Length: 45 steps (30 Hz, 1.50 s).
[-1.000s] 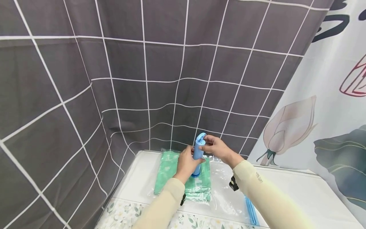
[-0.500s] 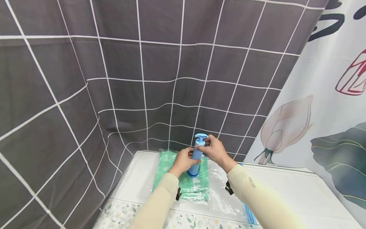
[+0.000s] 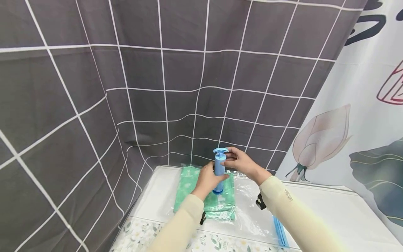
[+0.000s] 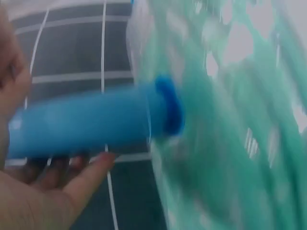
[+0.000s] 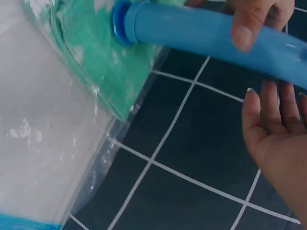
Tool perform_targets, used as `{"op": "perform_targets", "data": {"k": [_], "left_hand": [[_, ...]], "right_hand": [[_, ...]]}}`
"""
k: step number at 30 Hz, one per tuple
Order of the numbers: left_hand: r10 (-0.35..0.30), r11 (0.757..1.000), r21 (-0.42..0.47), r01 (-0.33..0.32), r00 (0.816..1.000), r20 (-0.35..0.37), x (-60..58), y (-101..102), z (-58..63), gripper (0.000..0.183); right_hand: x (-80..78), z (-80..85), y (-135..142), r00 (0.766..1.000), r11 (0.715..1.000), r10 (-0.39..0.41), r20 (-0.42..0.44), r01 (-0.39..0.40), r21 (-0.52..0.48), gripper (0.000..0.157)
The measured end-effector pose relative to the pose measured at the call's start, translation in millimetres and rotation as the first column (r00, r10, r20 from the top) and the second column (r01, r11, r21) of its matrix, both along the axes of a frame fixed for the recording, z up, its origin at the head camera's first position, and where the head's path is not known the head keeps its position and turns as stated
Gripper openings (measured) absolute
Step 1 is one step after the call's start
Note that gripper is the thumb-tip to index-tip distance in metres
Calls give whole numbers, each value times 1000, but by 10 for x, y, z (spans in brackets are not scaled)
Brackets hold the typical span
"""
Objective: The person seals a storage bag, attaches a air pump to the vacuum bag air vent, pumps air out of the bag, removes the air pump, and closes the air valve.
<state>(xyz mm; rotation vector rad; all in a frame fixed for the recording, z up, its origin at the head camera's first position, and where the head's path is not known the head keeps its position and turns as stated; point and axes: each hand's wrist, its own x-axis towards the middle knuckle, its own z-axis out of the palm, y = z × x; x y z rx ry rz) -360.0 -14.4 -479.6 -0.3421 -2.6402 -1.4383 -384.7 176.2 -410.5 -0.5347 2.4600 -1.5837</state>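
A light-blue hand pump [image 3: 219, 168] with a T-shaped handle stands nearly upright. Its darker blue base [image 4: 170, 108] sits against a clear plastic bag [image 5: 38, 124] that contains folded green-and-white fabric [image 3: 192, 185]. My left hand [image 3: 207, 180] holds the barrel from the left, thumb across the front. On the other side, my right hand [image 3: 242, 163] is beside the barrel's top, just under the handle. Seen from the right wrist, the right fingers [image 5: 271, 108] are fairly straight and look slightly apart from the barrel. Blur hides finger contact in the left wrist view.
Dark grey cloth [image 3: 176, 70] with white grid lines hangs behind and to the left. A flower-printed white sheet [image 3: 327, 147] hangs at right. The bag lies on a white surface [image 3: 330, 206] with a floral front strip [image 3: 141, 231]. A blue strip [image 3: 280, 232] lies by the right forearm.
The pump's handle has turned from nearly end-on to crosswise to the head camera. Both hands have stayed around the pump, the left at the barrel and the right by the top.
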Motion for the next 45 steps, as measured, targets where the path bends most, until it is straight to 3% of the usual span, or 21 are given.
{"op": "perform_targets", "data": {"k": [6,10,15,21,25,30,31,32,34,36,38,39,41,43,45], "left_hand": [[113,993,-29,-115,991,-77,61,134,-96,59],[136,991,2,-137,987,-82,76,143,-147,61],[130,991,28,-128,988,-89,63,122,-154,56],[54,997,53,-51,998,-45,35,64,-100,53],[17,999,30,-16,999,-39,31,28,-69,54],[3,1000,12,-2,999,-42,12,11,-47,59],[3,1000,18,-2,999,-42,-4,15,-60,60],[15,1000,7,-14,997,-72,-83,29,-168,59],[27,1000,-3,-27,997,-71,-145,44,-256,60],[31,999,-15,-33,994,-109,-286,55,-482,62],[16,1000,-23,-19,995,-99,-297,49,-519,63],[-5,1000,-7,5,998,-64,-231,34,-432,63],[-36,999,11,36,998,-47,-175,21,-372,61],[-50,998,25,50,999,3,-29,19,-165,58],[-26,999,23,26,1000,5,12,51,-127,61]], "right_hand": [[-42,-25,8,998,998,58,10,-57,-21,49],[-33,-67,39,998,997,51,37,-49,-54,42],[-22,-56,31,1000,1000,-19,-20,18,-26,31],[33,-29,-68,988,991,-135,-77,133,-29,30],[72,-43,-142,967,973,-230,-109,231,-12,37],[143,-38,-241,919,930,-340,-200,359,72,46],[160,-44,-265,907,919,-359,-221,385,89,48],[177,-56,-285,895,906,-379,-235,410,104,49],[197,-83,-304,886,895,-393,-245,430,121,52],[201,-111,-280,902,909,-364,-231,398,121,52],[187,-122,-198,942,948,-288,-171,306,88,50],[172,-115,-146,962,967,-237,-134,248,66,50],[144,-89,-37,989,990,-134,-63,135,24,51],[109,-51,52,999,999,-44,-16,45,5,57],[80,-5,114,1000,1000,24,2,-24,14,62]]}}
